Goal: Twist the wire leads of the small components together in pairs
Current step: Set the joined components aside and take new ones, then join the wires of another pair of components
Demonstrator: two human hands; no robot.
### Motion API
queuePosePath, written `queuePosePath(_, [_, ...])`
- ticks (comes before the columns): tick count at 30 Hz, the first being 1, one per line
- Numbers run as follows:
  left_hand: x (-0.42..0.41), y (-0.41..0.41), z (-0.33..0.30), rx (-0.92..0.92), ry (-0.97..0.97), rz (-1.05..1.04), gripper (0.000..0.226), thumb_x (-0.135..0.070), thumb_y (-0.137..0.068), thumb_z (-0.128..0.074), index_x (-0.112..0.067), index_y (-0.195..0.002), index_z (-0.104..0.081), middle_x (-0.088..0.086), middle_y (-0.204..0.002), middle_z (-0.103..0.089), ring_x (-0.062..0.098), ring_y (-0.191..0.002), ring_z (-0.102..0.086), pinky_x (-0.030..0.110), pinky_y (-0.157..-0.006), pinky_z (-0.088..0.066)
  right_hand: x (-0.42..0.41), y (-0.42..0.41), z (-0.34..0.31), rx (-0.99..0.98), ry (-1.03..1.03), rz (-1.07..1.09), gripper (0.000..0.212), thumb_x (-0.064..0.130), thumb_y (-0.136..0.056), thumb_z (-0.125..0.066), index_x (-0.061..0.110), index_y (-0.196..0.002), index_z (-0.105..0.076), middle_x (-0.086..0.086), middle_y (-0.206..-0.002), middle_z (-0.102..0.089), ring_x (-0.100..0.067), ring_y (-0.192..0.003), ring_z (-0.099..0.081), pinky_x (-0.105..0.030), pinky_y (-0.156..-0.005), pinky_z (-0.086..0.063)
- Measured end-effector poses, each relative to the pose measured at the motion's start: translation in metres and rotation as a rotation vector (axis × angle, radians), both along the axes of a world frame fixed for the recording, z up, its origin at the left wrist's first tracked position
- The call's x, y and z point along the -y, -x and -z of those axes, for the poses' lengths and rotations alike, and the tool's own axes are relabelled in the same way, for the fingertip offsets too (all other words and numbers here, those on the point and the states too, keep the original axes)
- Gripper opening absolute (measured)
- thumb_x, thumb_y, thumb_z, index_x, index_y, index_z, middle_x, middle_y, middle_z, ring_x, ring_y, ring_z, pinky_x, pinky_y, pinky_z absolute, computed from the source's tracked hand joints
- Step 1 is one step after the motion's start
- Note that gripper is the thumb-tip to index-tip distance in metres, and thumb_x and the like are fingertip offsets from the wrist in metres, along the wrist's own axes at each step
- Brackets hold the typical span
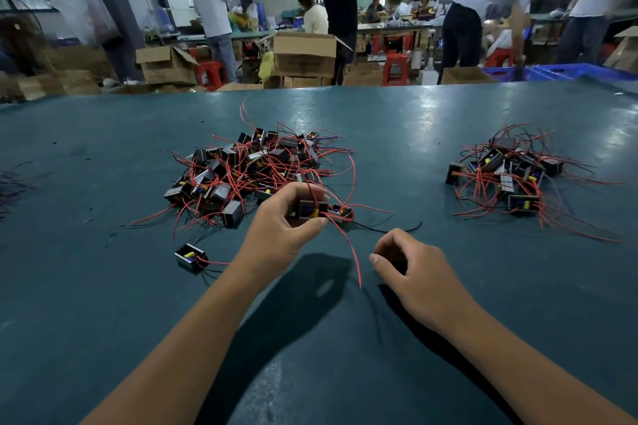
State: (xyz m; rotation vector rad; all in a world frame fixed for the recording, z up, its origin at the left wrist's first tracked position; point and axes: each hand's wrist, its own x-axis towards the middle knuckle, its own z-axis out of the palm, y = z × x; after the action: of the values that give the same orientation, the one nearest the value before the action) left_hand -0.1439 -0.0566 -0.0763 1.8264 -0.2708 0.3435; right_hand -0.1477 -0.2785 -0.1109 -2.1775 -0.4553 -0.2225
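Observation:
My left hand (pixel 286 221) grips a small black component (pixel 312 209) with a yellow and blue core, just in front of a large pile of the same components (pixel 248 169). Its red wire leads (pixel 348 248) hang down toward me, twisted together, ending free above the table. My right hand (pixel 407 266) hovers to the right of those leads, fingers curled, with nothing visible in it. A second component (pixel 343 212) lies right behind the held one, its black lead (pixel 386 229) trailing on the table.
A smaller pile of components (pixel 511 176) lies at the right on the green table (pixel 103 183). One single component (pixel 191 257) sits at the left, near my left forearm. Dark wires (pixel 13 183) lie at the far left edge. People and cardboard boxes stand beyond the table.

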Motion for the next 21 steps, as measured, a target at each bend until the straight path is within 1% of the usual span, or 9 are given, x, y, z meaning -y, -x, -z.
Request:
queuePosePath(2, [0.008,0.002,0.0,-0.003,0.055,0.058,0.031,0.008,-0.085,-0.071,-0.011,-0.108,-0.066,-0.003,-0.098,-0.073,0.005,-0.09,-0.067,0.017,-0.082,-0.051,0.0,-0.001,0.0,0.007,-0.054,0.011,0.011,0.023,-0.092,-0.063,0.027,-0.083,-0.058,0.016,-0.074,-0.066,-0.004,-0.071,-0.063,-0.017,-0.066,-0.047])
queuePosePath(5, [0.015,0.005,0.004,-0.037,0.055,0.138,0.029,0.007,-0.083,-0.074,-0.008,-0.107,-0.067,0.001,-0.098,-0.074,0.006,-0.09,-0.068,0.017,-0.082,-0.051,-0.002,-0.003,-0.006,-0.078,-0.266,0.069,0.014,0.02,-0.097,-0.056,0.022,-0.085,-0.062,0.009,-0.079,-0.071,-0.01,-0.079,-0.068,-0.036,-0.072,-0.057])
queuePosePath(7, [0.018,0.006,0.008,-0.081,0.03,0.206,0.029,0.003,-0.081,-0.077,-0.008,-0.107,-0.069,0.004,-0.101,-0.075,0.009,-0.092,-0.07,0.018,-0.085,-0.052,-0.002,-0.003,-0.017,-0.297,-0.538,0.055,0.024,0.034,-0.097,-0.057,0.015,-0.083,-0.063,0.0,-0.078,-0.073,-0.015,-0.075,-0.069,-0.035,-0.062,-0.057])
queuePosePath(9, [0.022,0.007,0.012,-0.11,-0.024,0.288,0.029,0.001,-0.08,-0.078,-0.006,-0.107,-0.069,0.007,-0.103,-0.075,0.011,-0.094,-0.07,0.021,-0.088,-0.052,0.0,0.0,-0.026,-0.623,-0.741,-0.046,0.043,0.053,-0.082,-0.063,0.01,-0.083,-0.065,-0.01,-0.075,-0.07,-0.022,-0.067,-0.068,-0.033,-0.051,-0.056])
queuePosePath(10, [0.024,0.008,0.014,-0.112,-0.057,0.327,0.029,0.001,-0.081,-0.077,-0.004,-0.108,-0.068,0.008,-0.103,-0.074,0.012,-0.094,-0.07,0.023,-0.089,-0.052,0.001,0.003,-0.029,-0.741,-0.719,-0.106,0.047,0.055,-0.075,-0.067,0.009,-0.083,-0.067,-0.013,-0.075,-0.069,-0.025,-0.066,-0.068,-0.032,-0.049,-0.056])
queuePosePath(12, [0.028,0.01,0.016,-0.126,-0.076,0.375,0.028,-0.003,-0.083,-0.076,-0.003,-0.11,-0.067,0.007,-0.102,-0.074,0.013,-0.095,-0.069,0.024,-0.091,-0.052,0.001,0.01,-0.028,-0.824,-0.584,-0.206,0.037,0.042,-0.075,-0.075,0.006,-0.08,-0.067,-0.015,-0.077,-0.067,-0.026,-0.068,-0.068,-0.029,-0.049,-0.055])
queuePosePath(15, [0.03,0.01,0.015,-0.155,-0.02,0.356,0.033,-0.004,-0.082,-0.076,-0.01,-0.113,-0.064,0.001,-0.101,-0.074,0.011,-0.096,-0.069,0.023,-0.089,-0.052,0.001,0.012,-0.027,-0.819,-0.584,-0.206,0.021,0.02,-0.084,-0.074,0.004,-0.078,-0.062,-0.017,-0.077,-0.068,-0.024,-0.066,-0.067,-0.025,-0.052,-0.055])
queuePosePath(18, [0.028,0.008,0.015,-0.171,0.0,0.331,0.029,0.002,-0.087,-0.071,-0.01,-0.113,-0.064,0.009,-0.105,-0.073,0.013,-0.097,-0.069,0.025,-0.089,-0.053,0.0,0.013,-0.029,-0.805,-0.611,-0.197,0.015,0.01,-0.09,-0.067,0.005,-0.078,-0.061,-0.017,-0.075,-0.068,-0.022,-0.061,-0.066,-0.025,-0.053,-0.055])
queuePosePath(21, [0.03,0.009,0.016,-0.18,0.053,0.323,0.027,-0.002,-0.092,-0.066,-0.009,-0.118,-0.062,0.011,-0.102,-0.074,0.015,-0.093,-0.068,0.028,-0.088,-0.055,-0.004,0.017,-0.029,-0.777,-0.603,-0.192,0.017,0.006,-0.094,-0.061,0.006,-0.077,-0.061,-0.015,-0.072,-0.068,-0.021,-0.058,-0.065,-0.026,-0.053,-0.055])
